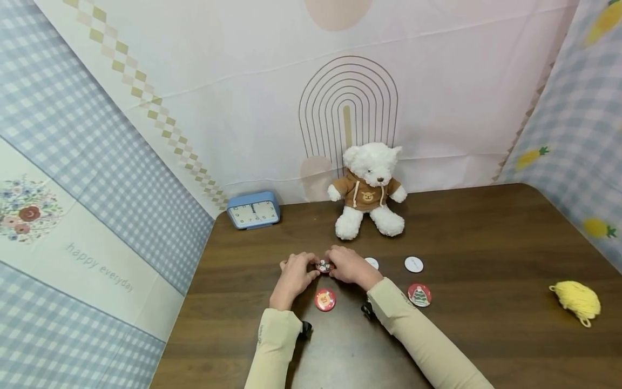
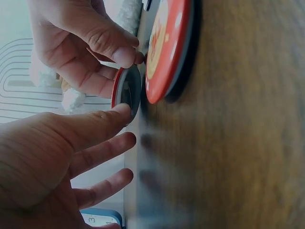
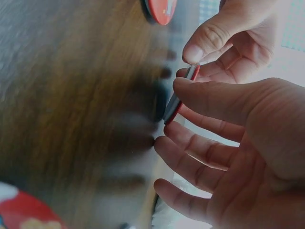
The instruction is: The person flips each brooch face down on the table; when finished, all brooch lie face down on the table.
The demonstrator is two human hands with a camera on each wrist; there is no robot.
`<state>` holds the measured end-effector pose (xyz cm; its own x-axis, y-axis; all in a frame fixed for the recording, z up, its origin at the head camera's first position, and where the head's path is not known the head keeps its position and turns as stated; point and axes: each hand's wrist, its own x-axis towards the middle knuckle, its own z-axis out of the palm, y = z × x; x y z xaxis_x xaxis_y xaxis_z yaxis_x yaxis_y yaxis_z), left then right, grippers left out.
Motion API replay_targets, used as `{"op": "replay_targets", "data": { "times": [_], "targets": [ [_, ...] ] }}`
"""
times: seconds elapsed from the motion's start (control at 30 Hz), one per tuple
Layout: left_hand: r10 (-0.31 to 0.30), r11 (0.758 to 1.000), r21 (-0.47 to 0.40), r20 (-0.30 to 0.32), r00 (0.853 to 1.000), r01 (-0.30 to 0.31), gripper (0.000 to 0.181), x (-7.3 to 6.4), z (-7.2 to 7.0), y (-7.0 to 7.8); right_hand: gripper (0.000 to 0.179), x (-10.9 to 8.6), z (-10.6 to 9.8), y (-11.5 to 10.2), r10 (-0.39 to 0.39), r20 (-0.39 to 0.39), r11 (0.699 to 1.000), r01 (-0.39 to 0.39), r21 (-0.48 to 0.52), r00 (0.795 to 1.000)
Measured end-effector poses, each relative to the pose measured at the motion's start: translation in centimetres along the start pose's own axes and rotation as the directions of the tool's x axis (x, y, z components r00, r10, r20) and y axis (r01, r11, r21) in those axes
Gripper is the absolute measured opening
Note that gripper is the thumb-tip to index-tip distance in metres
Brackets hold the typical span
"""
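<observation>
A small round pin badge [image 1: 324,266] with a red rim and a dark-and-white picture is held between both hands, tilted just above the table. My left hand [image 1: 293,276] pinches its left edge with thumb and fingers. My right hand [image 1: 353,267] pinches the opposite edge. The grey back of the badge [image 2: 134,90] faces the left wrist camera, and it looks nearly edge-on in the right wrist view. Closer to me, a red badge [image 1: 325,300] with a yellow design lies face up on the table.
Right of the hands lie a red badge with a green tree [image 1: 419,295], a white disc [image 1: 414,264] and another white disc [image 1: 372,262], partly hidden. A white teddy bear [image 1: 369,189] and blue clock [image 1: 254,210] stand behind. Yellow yarn [image 1: 576,301] lies far right.
</observation>
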<state>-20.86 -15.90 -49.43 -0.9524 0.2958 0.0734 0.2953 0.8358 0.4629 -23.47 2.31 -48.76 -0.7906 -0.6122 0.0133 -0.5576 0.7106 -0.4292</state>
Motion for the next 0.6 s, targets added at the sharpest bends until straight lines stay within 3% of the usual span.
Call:
{"op": "replay_targets", "data": {
  "times": [0.3,0.6],
  "targets": [
    [0.009,1.0,0.012,-0.015,1.0,-0.009,0.012,0.2,0.0,0.1,0.007,-0.3,-0.6,0.2,-0.007,0.031,0.998,0.005,0.069,0.999],
    [-0.006,1.0,0.0,-0.028,1.0,0.006,0.007,0.4,-0.1,0.4,0.007,-0.3,-1.1,-0.2,-0.028,0.014,0.993,0.026,0.111,1.0]
  ]
}}
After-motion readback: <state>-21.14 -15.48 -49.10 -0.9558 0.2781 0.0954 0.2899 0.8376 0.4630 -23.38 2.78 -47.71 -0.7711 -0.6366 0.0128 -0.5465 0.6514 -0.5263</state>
